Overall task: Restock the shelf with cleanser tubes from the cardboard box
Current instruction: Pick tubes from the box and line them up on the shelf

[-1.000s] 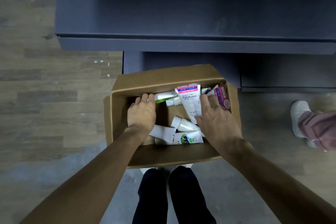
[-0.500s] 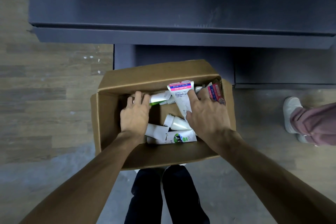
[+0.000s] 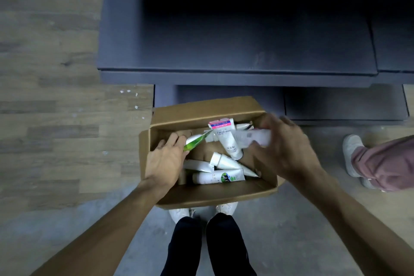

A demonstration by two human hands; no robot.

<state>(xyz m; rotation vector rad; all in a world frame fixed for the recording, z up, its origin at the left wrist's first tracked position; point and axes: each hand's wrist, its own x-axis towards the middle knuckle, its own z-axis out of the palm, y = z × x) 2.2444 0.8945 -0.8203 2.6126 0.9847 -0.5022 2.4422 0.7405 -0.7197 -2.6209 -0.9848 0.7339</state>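
Wood-look floor (image 3: pixel 51 118) before an empty dark shelf (image 3: pixel 235 29). Below it, a cardboard box (image 3: pixel 201 195) of light, squashy cleanser tubes (image 3: pixel 218 177). Left hand (image 3: pixel 165 161) fingers pinch a green tube (image 3: pixel 197 141); right hand (image 3: pixel 284 152) fingers wrap a blurred white tube (image 3: pixel 253 136) mid-body.

head-worn view, looking steeply down, close over cardboard box (image 3: pixel 210 195)

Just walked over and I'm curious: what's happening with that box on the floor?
A person is pulling cleanser tubes from a cardboard box at their feet. The right hand grips a blurred white tube over the box; the left hand takes hold of a green tube inside. The dark shelf ahead shows no tubes.
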